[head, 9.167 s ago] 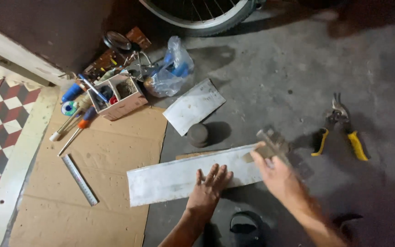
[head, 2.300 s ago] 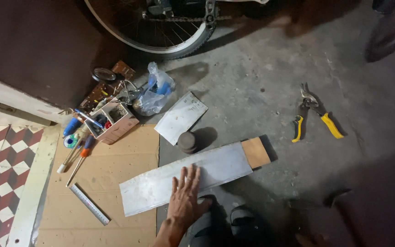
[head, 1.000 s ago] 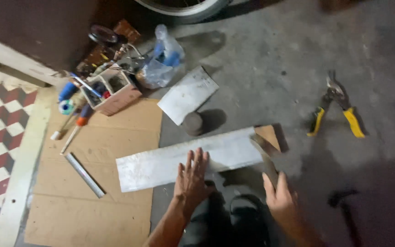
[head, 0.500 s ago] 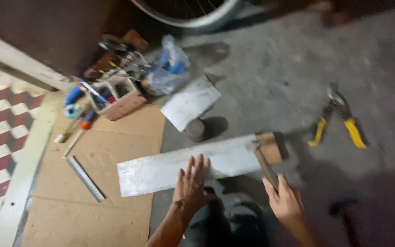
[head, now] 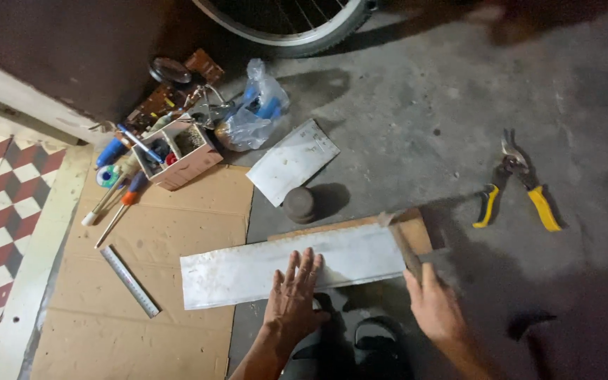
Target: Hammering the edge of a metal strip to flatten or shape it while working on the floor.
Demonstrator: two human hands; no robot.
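Observation:
My left hand [head: 292, 294] lies flat, fingers spread, on the near edge of a long grey metal sheet [head: 248, 271]. The sheet rests across a wooden board [head: 415, 229] whose end shows at the right. My right hand [head: 436, 309] grips the handle of a hammer-like tool [head: 401, 238], its head resting at the sheet's right end on the board.
Yellow-handled tin snips [head: 514, 184] lie on the concrete at right. A smaller metal sheet [head: 293, 160], a round dark can [head: 300, 204], a cardboard box of tools [head: 177, 151], screwdrivers [head: 115, 204], a plastic bag [head: 253, 112], a steel ruler [head: 129, 280] on cardboard [head: 149, 324], a bicycle wheel [head: 283, 21].
My right hand came back into view with the tool and set its head at the sheet's right end. My left hand has stayed pressed on the sheet.

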